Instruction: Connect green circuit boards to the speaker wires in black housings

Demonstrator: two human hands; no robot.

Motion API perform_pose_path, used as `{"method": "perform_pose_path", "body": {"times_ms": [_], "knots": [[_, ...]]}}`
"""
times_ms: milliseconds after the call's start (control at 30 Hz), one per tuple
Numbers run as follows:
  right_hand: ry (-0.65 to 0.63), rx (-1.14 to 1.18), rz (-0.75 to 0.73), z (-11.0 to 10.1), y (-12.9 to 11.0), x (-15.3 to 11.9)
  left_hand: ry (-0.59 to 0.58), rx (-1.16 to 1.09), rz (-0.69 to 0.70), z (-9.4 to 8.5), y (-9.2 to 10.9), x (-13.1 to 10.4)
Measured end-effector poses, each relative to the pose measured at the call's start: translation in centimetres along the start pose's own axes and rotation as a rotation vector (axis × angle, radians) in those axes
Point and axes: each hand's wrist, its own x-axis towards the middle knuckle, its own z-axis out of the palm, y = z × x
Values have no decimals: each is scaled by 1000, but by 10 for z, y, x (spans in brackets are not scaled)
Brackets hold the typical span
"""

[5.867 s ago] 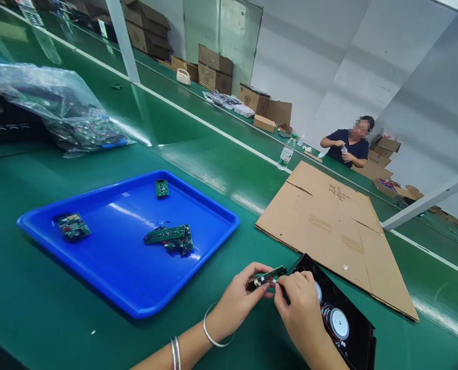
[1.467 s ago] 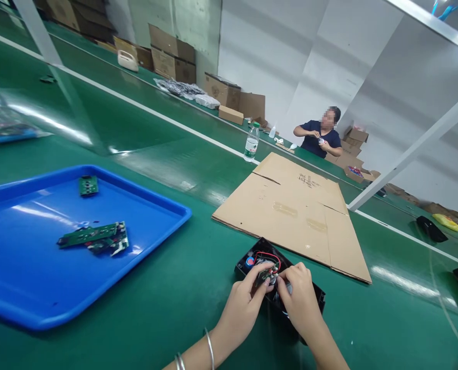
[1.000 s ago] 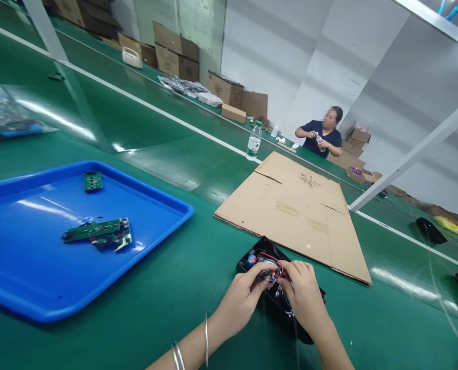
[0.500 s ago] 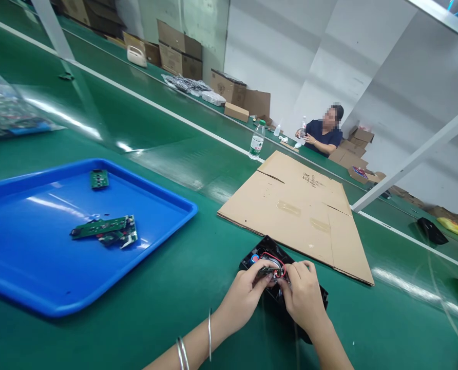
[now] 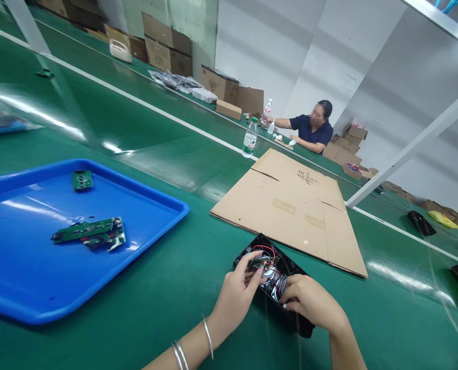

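On the green table lies an open black plastic housing (image 5: 296, 325) with red and dark wires and round speaker-like parts inside. My left hand (image 5: 234, 293) pinches a small green circuit board (image 5: 256, 263) over the housing's far left end. At the opposite end, my right hand (image 5: 316, 300) reaches into the housing, its fingers closed around wires (image 5: 278, 288). A tiny white piece shows at those fingertips; I cannot tell whether it is a connector. The fingers partly hide the wiring.
Several green circuit boards (image 5: 88, 231) lie in a blue tray (image 5: 109, 288) on the left. A flattened cardboard sheet (image 5: 298, 218) lies beyond the housing, with a water bottle (image 5: 249, 139) behind it. Across the benches, a person (image 5: 309, 131) in a dark shirt reaches for another bottle (image 5: 267, 109).
My right hand has moved from beside my left hand to the housing's near right end. My left hand keeps the circuit board. The person opposite has stretched an arm out sideways with a bottle.
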Motion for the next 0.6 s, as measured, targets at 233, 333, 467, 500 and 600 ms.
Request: {"method": "perform_pose_path", "body": {"times_ms": [233,333,467,500,600], "knots": [[286,16,242,24,3,23,-6,50,68,1,-4,-4],[411,-90,340,33,5,27,-53,139,145,1,-4,-7],[437,55,317,28,5,25,-59,204,189,0,-3,-7],[405,143,294,25,5,24,-54,216,192,0,-3,-7],[330,433,287,17,9,22,-36,254,202,0,-3,-7]]}}
